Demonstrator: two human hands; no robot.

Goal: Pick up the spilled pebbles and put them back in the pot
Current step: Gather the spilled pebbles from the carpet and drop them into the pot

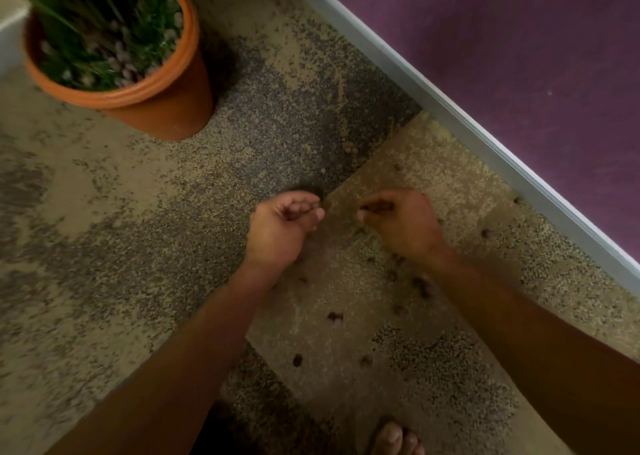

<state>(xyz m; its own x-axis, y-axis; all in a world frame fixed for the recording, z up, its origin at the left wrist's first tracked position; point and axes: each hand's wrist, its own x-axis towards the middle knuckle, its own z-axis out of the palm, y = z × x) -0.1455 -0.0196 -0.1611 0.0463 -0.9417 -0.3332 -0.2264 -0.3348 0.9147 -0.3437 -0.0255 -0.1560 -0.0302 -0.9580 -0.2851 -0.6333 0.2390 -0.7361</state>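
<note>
Clearly unfinished: both my left hand (284, 226) and right hand (398, 222) were clenched, contents unclear; pebbles (335, 317) dotted the floor (104, 246), away from the pot (166, 101).

No readable text, labels, brands or numbers anywhere. Orange pot (138, 83) is plain, no markings on its wall. Speckled floor (104, 246) around the pot and the purple wall (519, 56) to its right carry no signs or print.
</note>
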